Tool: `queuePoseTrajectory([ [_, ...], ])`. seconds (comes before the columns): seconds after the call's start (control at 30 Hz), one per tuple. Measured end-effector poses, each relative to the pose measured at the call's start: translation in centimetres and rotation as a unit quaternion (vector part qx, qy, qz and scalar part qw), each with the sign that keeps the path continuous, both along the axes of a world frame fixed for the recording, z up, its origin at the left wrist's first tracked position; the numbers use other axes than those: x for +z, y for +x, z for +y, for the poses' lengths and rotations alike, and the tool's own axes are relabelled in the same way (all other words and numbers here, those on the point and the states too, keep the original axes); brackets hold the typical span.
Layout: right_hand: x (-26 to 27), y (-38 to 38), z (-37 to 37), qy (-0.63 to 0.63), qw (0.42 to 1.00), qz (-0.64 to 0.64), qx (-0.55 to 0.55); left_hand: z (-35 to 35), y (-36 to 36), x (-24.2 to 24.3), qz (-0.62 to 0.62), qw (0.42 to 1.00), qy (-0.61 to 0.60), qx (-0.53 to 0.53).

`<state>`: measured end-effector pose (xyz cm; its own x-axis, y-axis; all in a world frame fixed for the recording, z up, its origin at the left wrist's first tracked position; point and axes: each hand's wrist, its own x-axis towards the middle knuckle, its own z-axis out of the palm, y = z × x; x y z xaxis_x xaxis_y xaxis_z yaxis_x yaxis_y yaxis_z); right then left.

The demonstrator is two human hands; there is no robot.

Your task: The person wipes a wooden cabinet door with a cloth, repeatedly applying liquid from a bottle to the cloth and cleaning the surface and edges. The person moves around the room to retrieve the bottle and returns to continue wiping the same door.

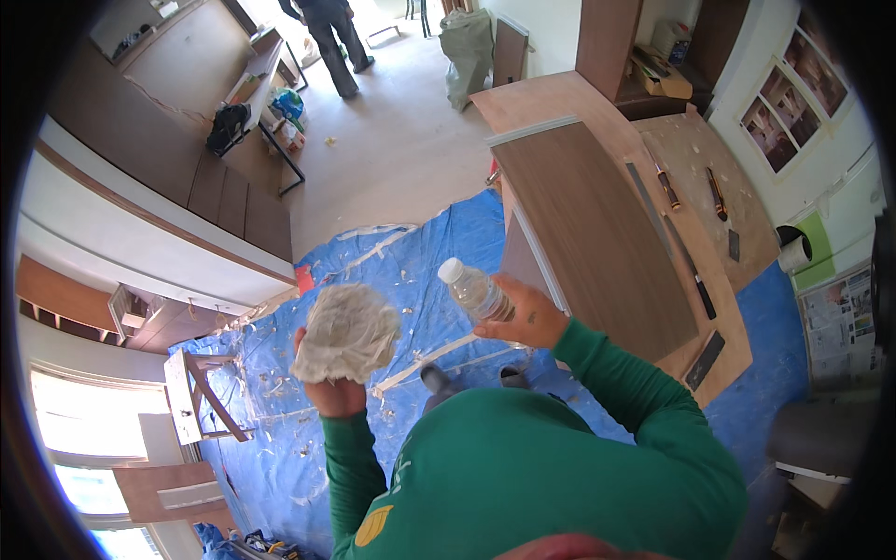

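Observation:
Spread over my left hand (334, 395) is a crumpled off-white cloth (348, 329), its fingers mostly hidden beneath it. My right hand (528, 313) grips a clear plastic bottle (479, 292) with a white cap, tilted towards the upper left. The bottle's contents cannot be made out clearly. To the right of it lies a brown wood-grain panel (595, 231) with a grey strip along its far end, resting on a thin plywood sheet (728, 343). Cloth and bottle are apart, both held above a blue tarp (434, 259).
On the plywood and board at right lie a screwdriver (668, 187), a utility knife (715, 196), a black-handled blade (691, 269) and a dark flat block (705, 360). A wooden stool (189, 399) stands left. Another person (332, 38) stands at the far end near a sack (465, 52).

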<state>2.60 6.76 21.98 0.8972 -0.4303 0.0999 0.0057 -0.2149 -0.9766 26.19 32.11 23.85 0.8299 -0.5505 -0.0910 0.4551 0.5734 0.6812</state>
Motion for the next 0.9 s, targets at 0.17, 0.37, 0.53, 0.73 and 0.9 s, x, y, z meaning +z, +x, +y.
queuePoseTrajectory([
  [0.17, 2.8, 5.8, -3.7, -0.086, 0.995, 0.051, 0.004, -6.9, 6.0, -2.2, 0.069, 0.979, -0.110, -0.156],
  [0.37, 7.1, 14.3, -8.5, -0.251, 0.964, 0.083, -0.007, -17.9, 15.7, -3.1, 0.181, 0.916, -0.190, -0.304],
  [0.53, 10.1, 20.3, -11.7, -0.264, 0.943, 0.195, -0.048, -24.6, 21.0, -0.4, 0.179, 0.887, -0.187, -0.383],
  [0.73, 10.6, 23.6, -15.3, -0.307, 0.908, 0.265, -0.103, -30.7, 24.2, -2.1, 0.287, 0.785, -0.298, -0.462],
  [0.9, 11.4, 25.2, -19.6, -0.337, 0.880, 0.326, -0.075, -36.4, 25.9, -3.0, 0.308, 0.787, -0.272, -0.460],
])
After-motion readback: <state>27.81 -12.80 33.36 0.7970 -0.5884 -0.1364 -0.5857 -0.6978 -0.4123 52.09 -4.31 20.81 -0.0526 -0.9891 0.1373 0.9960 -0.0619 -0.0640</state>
